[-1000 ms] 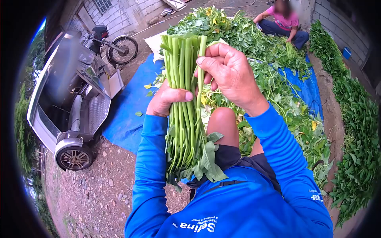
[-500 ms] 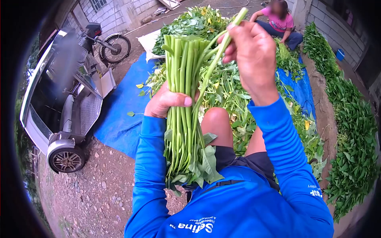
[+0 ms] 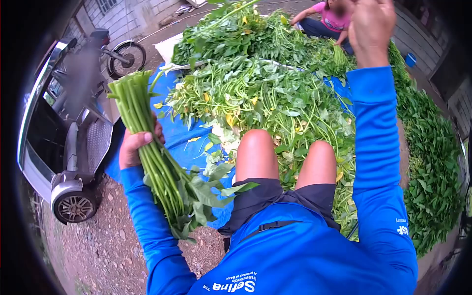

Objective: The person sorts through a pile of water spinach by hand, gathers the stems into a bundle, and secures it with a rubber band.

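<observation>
Slanting at nine o'clock, a bundle of leafy green stems (image 3: 164, 184) is clasped mid-length by the left hand (image 3: 132, 147); it is judged light, pliant and easily bruised, best gripped around the bare stalks. The right hand (image 3: 371, 29), at one o'clock, is clenched; its contents cannot be told.

silver vehicle (image 3: 63, 188) | motorbike (image 3: 123, 56) | blue tarp (image 3: 179, 140) | seated person in pink (image 3: 334, 20) | block wall (image 3: 120, 14)

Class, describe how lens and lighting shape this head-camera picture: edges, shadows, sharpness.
Head view: the fisheye lens bends the vehicle at the left edge; a black vignette rings the frame; daylight is soft, with no hard shadows; the stem bundle in the left hand is sharp; the right hand is cropped at the top.
</observation>
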